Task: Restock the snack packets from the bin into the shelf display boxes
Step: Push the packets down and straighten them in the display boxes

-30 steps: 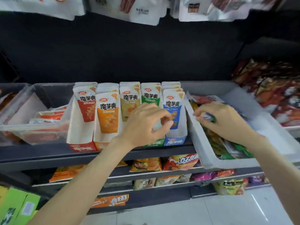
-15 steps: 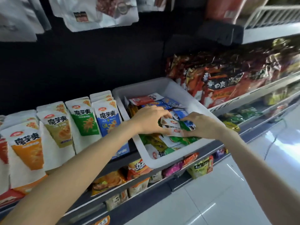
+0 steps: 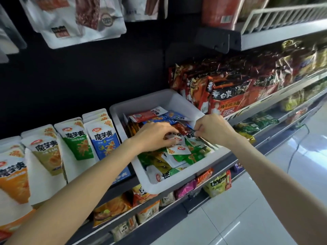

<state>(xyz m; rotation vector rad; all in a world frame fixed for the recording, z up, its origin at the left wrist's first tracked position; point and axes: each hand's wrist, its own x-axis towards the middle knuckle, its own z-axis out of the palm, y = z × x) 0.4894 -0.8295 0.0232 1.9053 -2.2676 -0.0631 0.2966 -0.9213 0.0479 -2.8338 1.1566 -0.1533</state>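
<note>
A white plastic bin (image 3: pixel 178 98) sits on the shelf, filled with several small snack packets (image 3: pixel 178 150) in green, blue, red and white. Both hands are inside it. My left hand (image 3: pixel 155 136) presses down on the pile with its fingers curled around packets near the middle. My right hand (image 3: pixel 211 129) pinches packets at the bin's right wall. To the left stand the display boxes (image 3: pixel 104 137): blue, green (image 3: pixel 76 138), tan (image 3: pixel 47 152) and orange (image 3: pixel 12 179), each holding upright packets.
Large red and black noodle packs (image 3: pixel 228 92) fill the shelf right of the bin. Bags hang on pegs above (image 3: pixel 79 20). A lower shelf (image 3: pixel 134 206) holds more snack bags. White floor tiles (image 3: pixel 247 218) lie at the lower right.
The view has swung right from the display boxes to the bin. My left hand left the blue and green boxes and went into the bin; both hands have dug further into the packets.
</note>
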